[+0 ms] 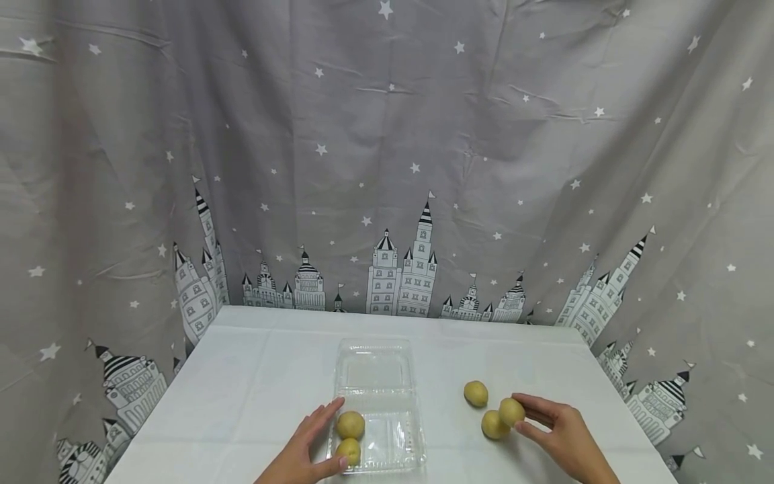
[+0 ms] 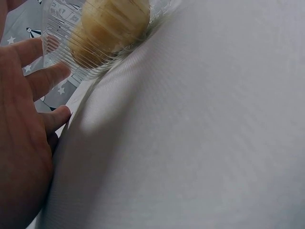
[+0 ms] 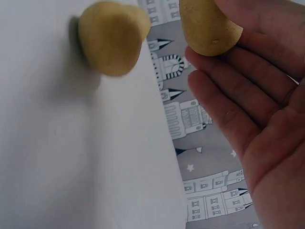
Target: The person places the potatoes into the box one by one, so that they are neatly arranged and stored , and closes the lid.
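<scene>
A clear plastic clamshell container point(image 1: 406, 444) stands unfolded on the table, its lid point(image 1: 375, 368) lying back. Two potatoes point(image 1: 351, 425) sit along the left side of its base, also visible through the ribbed wall in the left wrist view. My left hand point(image 1: 308, 447) rests against the container's left side, fingers spread and the thumb at the front corner. To the right, my right hand point(image 1: 559, 430) pinches a potato point(image 3: 207, 31) between thumb and fingers. That potato is raised above the table, beside and partly in front of another potato point(image 1: 494, 426).
One more potato point(image 1: 476, 394) lies a little behind, on the white tablecloth point(image 1: 272, 376). A grey curtain point(image 1: 387, 134) printed with stars and castles hangs behind the table's far edge and along both sides.
</scene>
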Motion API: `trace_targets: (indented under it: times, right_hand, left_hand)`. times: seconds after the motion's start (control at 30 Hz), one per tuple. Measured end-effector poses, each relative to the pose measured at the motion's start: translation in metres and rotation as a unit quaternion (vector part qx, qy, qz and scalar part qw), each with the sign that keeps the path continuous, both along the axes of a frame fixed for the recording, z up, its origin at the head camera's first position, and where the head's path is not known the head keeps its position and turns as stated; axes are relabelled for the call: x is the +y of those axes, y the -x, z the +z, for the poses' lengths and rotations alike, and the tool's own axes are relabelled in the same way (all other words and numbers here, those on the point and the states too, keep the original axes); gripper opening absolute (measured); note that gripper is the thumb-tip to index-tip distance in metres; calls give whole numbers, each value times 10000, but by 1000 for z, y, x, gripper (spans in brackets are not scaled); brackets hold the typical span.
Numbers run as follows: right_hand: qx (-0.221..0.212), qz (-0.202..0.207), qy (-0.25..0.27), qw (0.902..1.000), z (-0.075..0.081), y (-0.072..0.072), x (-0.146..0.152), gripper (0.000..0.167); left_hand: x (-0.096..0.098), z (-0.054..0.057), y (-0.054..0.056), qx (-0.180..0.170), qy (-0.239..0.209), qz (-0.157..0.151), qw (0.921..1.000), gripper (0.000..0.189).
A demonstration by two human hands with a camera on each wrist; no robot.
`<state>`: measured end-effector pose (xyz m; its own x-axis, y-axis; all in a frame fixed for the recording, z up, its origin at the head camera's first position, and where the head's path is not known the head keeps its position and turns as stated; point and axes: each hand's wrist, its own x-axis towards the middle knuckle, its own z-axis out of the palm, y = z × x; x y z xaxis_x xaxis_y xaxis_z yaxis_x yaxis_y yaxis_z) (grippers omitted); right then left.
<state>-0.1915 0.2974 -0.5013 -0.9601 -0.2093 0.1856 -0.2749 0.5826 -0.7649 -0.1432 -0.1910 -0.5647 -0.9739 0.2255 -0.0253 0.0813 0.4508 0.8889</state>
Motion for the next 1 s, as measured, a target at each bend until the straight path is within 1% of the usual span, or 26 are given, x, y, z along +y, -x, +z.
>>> trace_targets:
  times: [0.17,0.33,0.47,0.57,0.73,0.83,0.9,1.0]
  right_hand:
    - [-67,62,163,9998,0,-4,-9,46]
    - [148,117,225,9996,0,-5,-19,45]
    - [38,13,469,9989,0,-5,-32,46]
    - [-40,21,569,9984,1,-4,-43,48]
    - [126,313,731,9968,0,0,-60,49]
    - [212,543,850,9947,1,4,-69,47]
    - [185,677,922,9933,2,7,-75,46]
    - [184,841,872,9925,4,10,-84,43]
  left_hand:
    - [0,0,0,36,-23,0,10000,92]
    - [1,1,-1,-64,-25,45,10000,92]
    - [1,-1,1,-82,-35,34,10000,92]
    - [0,-1,1,-114,-20,33,9999,92]
    - [0,0,0,-169,-7,24,9999,91]
    - [1,0,0,-89,28,18,10000,92]
    - [0,0,1,-25,48,5,10000,92]
    - [0,-1,1,39,55,-9,10000,92]
